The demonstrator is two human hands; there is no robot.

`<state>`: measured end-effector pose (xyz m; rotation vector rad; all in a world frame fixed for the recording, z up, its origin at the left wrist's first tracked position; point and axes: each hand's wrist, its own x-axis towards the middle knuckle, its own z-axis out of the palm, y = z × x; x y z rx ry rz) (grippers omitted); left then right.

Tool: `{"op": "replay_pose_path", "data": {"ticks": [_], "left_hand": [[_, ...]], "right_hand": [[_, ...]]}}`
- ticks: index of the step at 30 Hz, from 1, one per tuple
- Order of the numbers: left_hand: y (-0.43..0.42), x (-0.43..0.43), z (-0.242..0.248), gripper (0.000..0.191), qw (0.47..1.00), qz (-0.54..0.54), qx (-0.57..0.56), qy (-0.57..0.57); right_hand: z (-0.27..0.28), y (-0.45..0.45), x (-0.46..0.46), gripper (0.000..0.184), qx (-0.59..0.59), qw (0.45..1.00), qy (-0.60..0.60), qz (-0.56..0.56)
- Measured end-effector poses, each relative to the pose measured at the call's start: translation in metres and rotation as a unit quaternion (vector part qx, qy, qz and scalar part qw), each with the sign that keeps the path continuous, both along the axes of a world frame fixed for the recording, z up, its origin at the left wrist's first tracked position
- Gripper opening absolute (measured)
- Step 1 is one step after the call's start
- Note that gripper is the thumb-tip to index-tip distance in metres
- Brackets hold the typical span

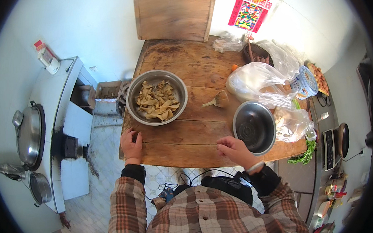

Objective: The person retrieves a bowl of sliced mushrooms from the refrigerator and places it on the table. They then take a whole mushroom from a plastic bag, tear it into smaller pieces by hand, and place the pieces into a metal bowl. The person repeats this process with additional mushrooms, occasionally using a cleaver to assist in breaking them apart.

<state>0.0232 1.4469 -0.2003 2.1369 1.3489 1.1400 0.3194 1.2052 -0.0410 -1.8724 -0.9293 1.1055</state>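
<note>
My left hand [132, 147] rests at the left front edge of the wooden table [175, 150], thumb and fingers apart, holding nothing. Just beyond it stands a wide steel basin [184, 104] with pale yellow-brown strips [160, 102], perhaps dried vegetable, inside. My right hand [235, 150] hovers at the front, left of a deep dark-lined metal bowl [253, 125]; its fingers are loosely curled and no object shows in them. Whether it touches the bowl's rim, I cannot tell. Between the basin and the bowl lies a tan bulb-shaped thing [219, 100] with a pale stem.
Plastic bags [254, 78], a white-and-blue tub [303, 83] and a dark basket [259, 54] crowd the table's right side. Green leaves [307, 153] overhang its right front corner. A wooden board [175, 15] stands behind. At left is a tiled stove [54, 101] with a lidded wok [31, 137].
</note>
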Motion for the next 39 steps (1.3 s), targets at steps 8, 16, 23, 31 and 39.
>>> {"op": "replay_pose_path", "data": {"ticks": [8, 16, 23, 31, 39], "left_hand": [[0.015, 0.037, 0.048, 0.031, 0.954, 0.024, -0.263, -0.142], [-0.007, 0.113, 0.090, 0.025, 0.876, 0.056, -0.434, -0.202], [0.008, 0.173, 0.073, 0.023, 0.825, -0.009, -0.473, -0.309], [0.018, 0.246, 0.065, 0.022, 0.836, -0.051, -0.493, -0.237], [-0.005, 0.288, 0.073, 0.027, 0.843, -0.147, -0.481, -0.190]], "right_hand": [[0.054, -0.111, 0.025, 0.022, 0.026, 0.972, 0.032, -0.230], [0.035, -0.208, 0.042, 0.022, 0.018, 0.912, 0.051, -0.406], [0.020, -0.231, 0.055, 0.022, 0.023, 0.903, 0.063, -0.424], [0.019, -0.238, 0.074, 0.021, 0.024, 0.895, 0.077, -0.439], [0.014, -0.240, 0.085, 0.021, 0.019, 0.902, 0.076, -0.425]]}}
